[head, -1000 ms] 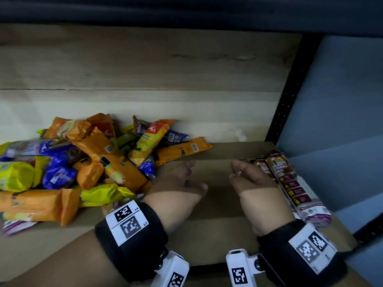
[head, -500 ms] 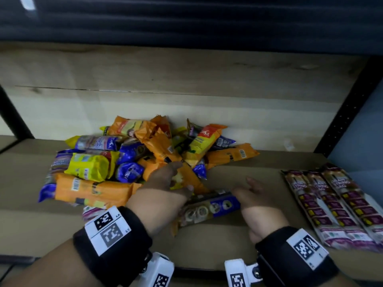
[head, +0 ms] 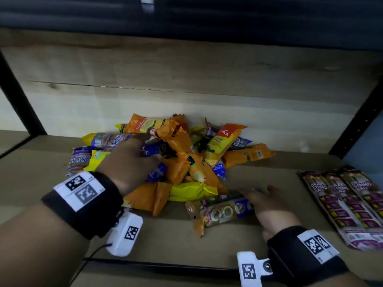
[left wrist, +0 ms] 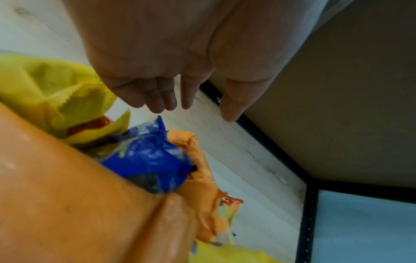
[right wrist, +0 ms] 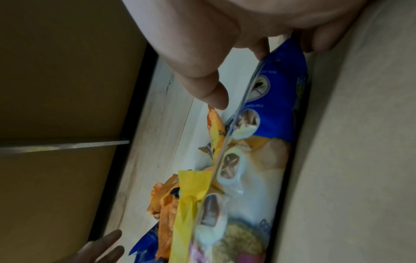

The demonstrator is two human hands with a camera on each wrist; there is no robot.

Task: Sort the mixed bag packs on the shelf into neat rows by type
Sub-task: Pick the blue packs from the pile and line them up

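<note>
Left hand: reaching palm-down over the mixed pile at the shelf's back edge, fingers loose, grasping nothing.
Right hand: lying low near the front edge, fingers grasping the blue-ended pack.
Drawstring packs: lying in a row at the right edge.

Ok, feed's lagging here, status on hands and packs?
Left hand open, reaching over the mixed pile. Right hand has a grip on the blue-and-orange pack. Three drawstring bag packs rowed at right. Nothing blocking.
</note>
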